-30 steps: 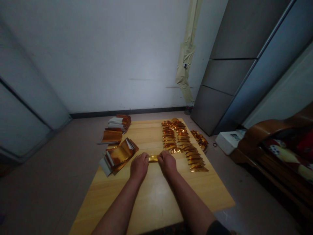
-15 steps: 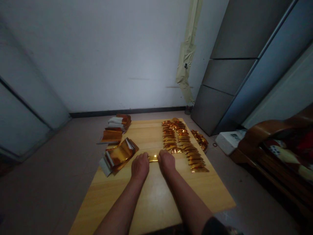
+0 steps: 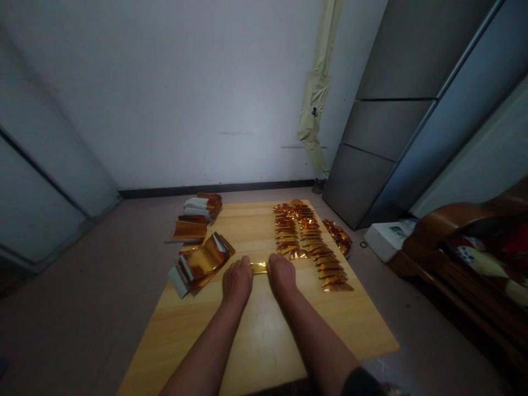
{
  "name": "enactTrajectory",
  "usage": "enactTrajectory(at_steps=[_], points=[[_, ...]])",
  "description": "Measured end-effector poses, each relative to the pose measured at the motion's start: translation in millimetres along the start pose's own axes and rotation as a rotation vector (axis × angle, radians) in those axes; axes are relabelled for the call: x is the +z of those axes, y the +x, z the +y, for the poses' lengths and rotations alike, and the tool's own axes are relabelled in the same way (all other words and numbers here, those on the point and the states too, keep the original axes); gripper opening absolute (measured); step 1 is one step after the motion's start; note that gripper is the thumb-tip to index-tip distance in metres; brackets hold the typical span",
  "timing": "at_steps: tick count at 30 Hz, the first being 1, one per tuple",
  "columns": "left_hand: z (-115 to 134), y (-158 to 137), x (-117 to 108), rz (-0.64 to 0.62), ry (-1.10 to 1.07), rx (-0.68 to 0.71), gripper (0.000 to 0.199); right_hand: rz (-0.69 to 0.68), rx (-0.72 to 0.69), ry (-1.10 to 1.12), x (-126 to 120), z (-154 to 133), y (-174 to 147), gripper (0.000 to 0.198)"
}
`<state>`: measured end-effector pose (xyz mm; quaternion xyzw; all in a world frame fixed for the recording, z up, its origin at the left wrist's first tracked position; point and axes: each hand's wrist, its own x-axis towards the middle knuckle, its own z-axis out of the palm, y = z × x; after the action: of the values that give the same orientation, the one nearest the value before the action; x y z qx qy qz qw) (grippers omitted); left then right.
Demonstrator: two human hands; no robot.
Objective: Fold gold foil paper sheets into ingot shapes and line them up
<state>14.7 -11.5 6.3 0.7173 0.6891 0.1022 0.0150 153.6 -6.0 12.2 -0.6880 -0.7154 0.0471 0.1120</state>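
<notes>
A narrow strip of shiny gold foil paper (image 3: 259, 268) stretches between my two hands above the wooden table (image 3: 264, 335). My left hand (image 3: 238, 280) is closed on its left end, and my right hand (image 3: 282, 273) is closed on its right end. The fingertips are mostly hidden behind the hands. Left of my left hand lies a fanned stack of gold foil sheets (image 3: 204, 257) with pale backing. To the right of my right hand, folded gold foil pieces (image 3: 330, 261) overlap in rows.
More foil sheets (image 3: 192, 225) hang past the table's far left edge. Beyond the right edge sits a heap of folded gold pieces (image 3: 338, 236). A grey refrigerator (image 3: 371, 132), a white box (image 3: 385, 240) and a carved wooden seat (image 3: 441, 231) stand to the right.
Both hands keep their hold on the gold foil strip in nearly the same place. The view has shifted very slightly.
</notes>
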Motion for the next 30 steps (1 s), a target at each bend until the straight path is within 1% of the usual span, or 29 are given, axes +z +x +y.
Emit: enactTrajectory(at_steps=[6,10,13,16,19,22,24,27,30], points=[[-2,-2,3,0.056,0.029,-0.009,0.019,0.026,-0.010,-0.012,3,-1,-1,0.014],[-3,-2,4,0.092,0.088,0.048,0.017,0.068,0.004,-0.022,7,-1,-2,0.012],[-3,-1,5,0.074,0.106,0.094,0.023,0.080,-0.070,-0.028,9,-4,-3,0.009],[-2,1,5,0.030,0.094,0.103,0.027,0.027,-0.141,-0.011,9,-7,-4,0.012],[-1,2,3,-0.004,0.076,0.087,0.027,-0.003,-0.073,0.063,6,-9,-4,0.015],[-2,2,0,-0.021,0.044,0.061,0.024,0.007,0.014,0.164,4,-10,-4,0.014],[-3,1,-2,-0.028,0.018,0.053,0.021,0.023,0.041,0.214,6,-10,-5,0.011],[-6,-2,-5,-0.029,-0.023,0.063,0.019,0.058,0.065,0.234,9,-14,-7,0.008],[-9,-5,-5,-0.009,-0.060,0.068,0.017,0.090,0.081,0.202,11,-19,-9,0.012]])
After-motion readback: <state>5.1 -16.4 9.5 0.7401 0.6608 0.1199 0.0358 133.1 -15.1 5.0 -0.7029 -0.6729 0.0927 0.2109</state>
